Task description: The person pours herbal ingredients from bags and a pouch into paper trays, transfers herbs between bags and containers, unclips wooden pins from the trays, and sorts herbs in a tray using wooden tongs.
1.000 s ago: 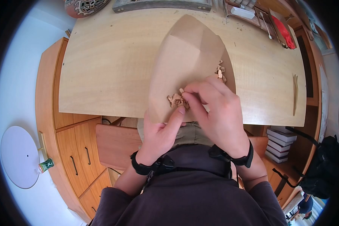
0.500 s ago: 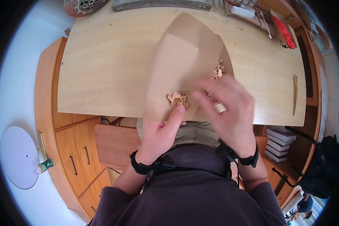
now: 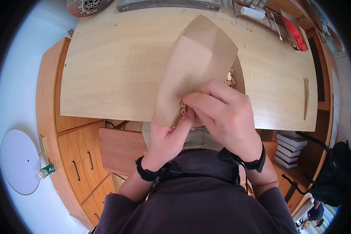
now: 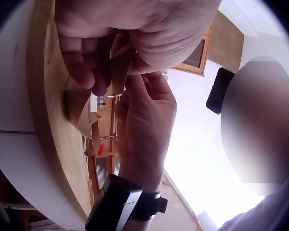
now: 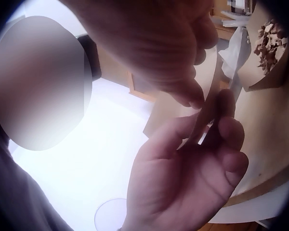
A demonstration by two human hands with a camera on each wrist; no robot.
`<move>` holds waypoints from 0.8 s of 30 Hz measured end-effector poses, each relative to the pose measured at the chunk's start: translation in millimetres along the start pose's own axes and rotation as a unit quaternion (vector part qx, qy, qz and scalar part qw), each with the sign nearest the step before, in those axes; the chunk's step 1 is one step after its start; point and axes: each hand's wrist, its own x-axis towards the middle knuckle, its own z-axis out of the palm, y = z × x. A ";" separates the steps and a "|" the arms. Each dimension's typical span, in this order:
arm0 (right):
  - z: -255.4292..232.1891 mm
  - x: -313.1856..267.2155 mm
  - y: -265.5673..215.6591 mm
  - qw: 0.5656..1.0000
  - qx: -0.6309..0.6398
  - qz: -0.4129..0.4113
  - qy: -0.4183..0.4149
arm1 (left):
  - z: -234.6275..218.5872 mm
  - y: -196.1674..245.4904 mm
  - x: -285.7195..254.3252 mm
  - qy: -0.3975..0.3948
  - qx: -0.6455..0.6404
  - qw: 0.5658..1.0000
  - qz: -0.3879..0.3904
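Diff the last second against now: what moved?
The right hand, off to the right half a second ago, came back over the near pile of chips, fingertips at it. The brown paper folded further, its top flap tipping right and hiding more of the far chips. The left hand still holds the paper's near edge, and the table is unchanged.

The left half of the counter lies bare, with open passage from its near edge to the far side. The raised brown paper sheet stands across the middle. A tray and cluttered boxes line the far edge; a thin wooden stick lies near the right edge.
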 end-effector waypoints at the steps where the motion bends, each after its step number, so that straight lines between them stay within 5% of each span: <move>1: -1.7 0.8 0.2 1.000 0.000 0.000 0.000 | 0.1 1.3 0.0 0.000 0.000 1.000 0.000; 15: -9.0 1.7 3.4 0.995 -0.013 0.002 -0.103 | 1.2 -2.5 -3.6 0.007 -0.011 1.000 -0.024; 24: -4.9 3.3 2.7 0.996 -0.009 0.013 -0.089 | 0.3 -4.1 -2.7 0.002 -0.014 0.999 -0.038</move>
